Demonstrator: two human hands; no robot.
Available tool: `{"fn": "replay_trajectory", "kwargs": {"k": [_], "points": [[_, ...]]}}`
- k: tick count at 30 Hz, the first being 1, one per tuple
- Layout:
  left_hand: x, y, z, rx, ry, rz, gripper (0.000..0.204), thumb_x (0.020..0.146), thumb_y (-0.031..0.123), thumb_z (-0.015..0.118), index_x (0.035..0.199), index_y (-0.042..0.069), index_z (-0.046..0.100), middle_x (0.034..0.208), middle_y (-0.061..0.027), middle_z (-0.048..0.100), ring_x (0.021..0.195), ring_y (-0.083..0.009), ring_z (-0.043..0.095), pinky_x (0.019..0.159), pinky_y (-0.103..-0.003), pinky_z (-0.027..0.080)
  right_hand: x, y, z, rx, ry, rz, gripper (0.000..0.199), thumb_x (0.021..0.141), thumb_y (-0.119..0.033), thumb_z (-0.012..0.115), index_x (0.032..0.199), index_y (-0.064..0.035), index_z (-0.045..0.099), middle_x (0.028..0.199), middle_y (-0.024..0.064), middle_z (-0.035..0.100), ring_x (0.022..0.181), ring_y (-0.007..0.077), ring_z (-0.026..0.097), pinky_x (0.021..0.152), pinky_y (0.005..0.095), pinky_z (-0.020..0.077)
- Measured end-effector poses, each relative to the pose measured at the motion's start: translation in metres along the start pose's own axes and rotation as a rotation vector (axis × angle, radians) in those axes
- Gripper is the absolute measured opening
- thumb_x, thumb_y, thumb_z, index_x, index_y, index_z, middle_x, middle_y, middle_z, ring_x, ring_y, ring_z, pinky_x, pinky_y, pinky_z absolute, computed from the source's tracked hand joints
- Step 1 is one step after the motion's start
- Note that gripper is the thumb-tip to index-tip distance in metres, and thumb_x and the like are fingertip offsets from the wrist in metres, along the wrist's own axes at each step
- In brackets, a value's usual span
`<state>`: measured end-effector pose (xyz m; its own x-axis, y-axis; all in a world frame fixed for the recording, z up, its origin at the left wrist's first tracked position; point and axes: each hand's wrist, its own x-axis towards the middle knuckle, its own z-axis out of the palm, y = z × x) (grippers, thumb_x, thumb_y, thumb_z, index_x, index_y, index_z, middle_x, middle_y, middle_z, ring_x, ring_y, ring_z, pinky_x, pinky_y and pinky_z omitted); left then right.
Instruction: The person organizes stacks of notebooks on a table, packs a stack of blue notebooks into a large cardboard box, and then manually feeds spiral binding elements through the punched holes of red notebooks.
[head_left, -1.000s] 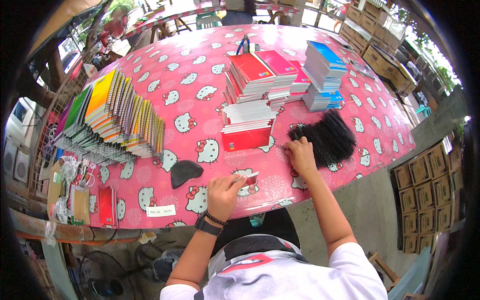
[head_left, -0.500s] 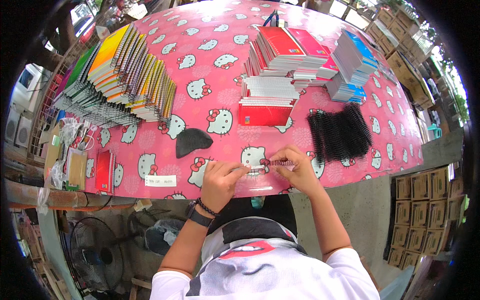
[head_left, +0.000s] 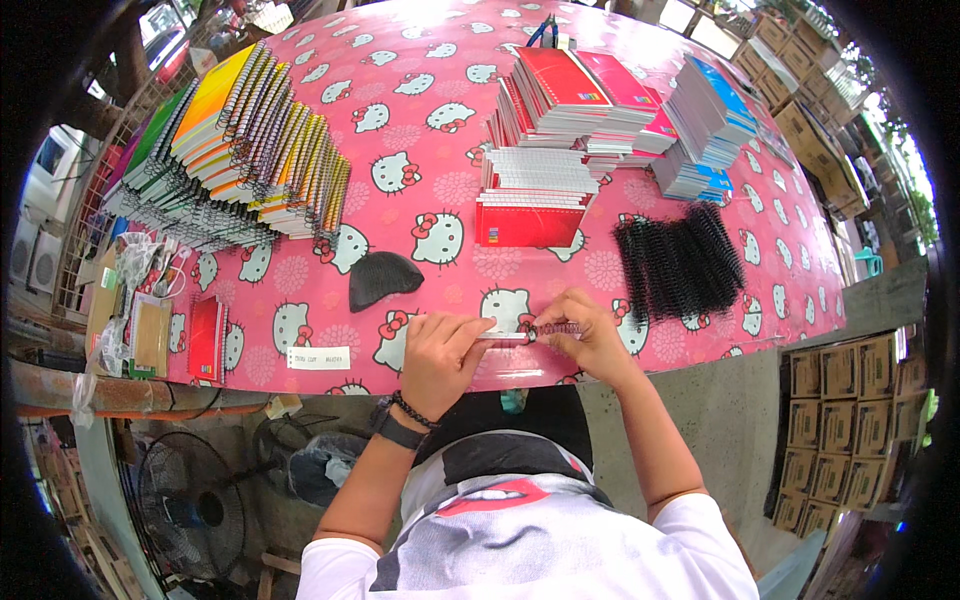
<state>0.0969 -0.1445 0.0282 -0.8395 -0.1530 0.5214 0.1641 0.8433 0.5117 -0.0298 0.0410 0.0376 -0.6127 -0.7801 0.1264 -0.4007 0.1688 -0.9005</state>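
My left hand is closed on a thin white strip, which looks like a notebook's page block seen edge-on. Its lower part is hidden or too narrow to make out. Between the fingers of my right hand is a dark spiral binding coil, lying in line with the strip and meeting its right end. Both hands are close together over the table's front edge. To their right lies a pile of black spiral coils. Beyond them stands a row of red-covered notebooks without coils.
Spiral-bound notebooks are stacked at left, near a single red notebook. A dark curved pad and a white label strip lie left of my hands. Blue notebooks and blue-handled pliers are farther back on the pink table.
My left hand has shifted slightly up and left, and more of the white strip shows between the hands. My right hand keeps its pinch on the coil, nearly in place.
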Motion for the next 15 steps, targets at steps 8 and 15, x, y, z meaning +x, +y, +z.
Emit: {"fn": "replay_trajectory", "kwargs": {"k": [8,15], "points": [[0.0001,0.0029,0.0034,0.055,-0.003,-0.018,0.016,0.07,0.014,0.07,0.085,0.012,0.065,0.081,-0.0005,0.062,0.078,-0.0191,0.055,0.073,-0.035,0.034,0.001,0.0026,-0.0027,-0.064,-0.043,-0.067,0.024,0.068,0.005,0.065,0.091,-0.0047,0.063,0.088,0.0079,0.054,0.087,0.0233,0.053,0.078,0.0313,0.0433],[-0.002,0.0032,0.004,-0.016,-0.014,0.017,0.015,0.07,0.01,0.068,0.085,0.012,0.066,0.078,-0.001,0.063,0.075,-0.0192,0.057,0.071,-0.034,0.035,0.002,0.0031,-0.0035,-0.102,-0.058,-0.165,0.023,0.069,0.005,0.065,0.09,-0.0038,0.062,0.088,0.0062,0.054,0.084,0.02,0.054,0.075,0.0298,0.0437]]}}
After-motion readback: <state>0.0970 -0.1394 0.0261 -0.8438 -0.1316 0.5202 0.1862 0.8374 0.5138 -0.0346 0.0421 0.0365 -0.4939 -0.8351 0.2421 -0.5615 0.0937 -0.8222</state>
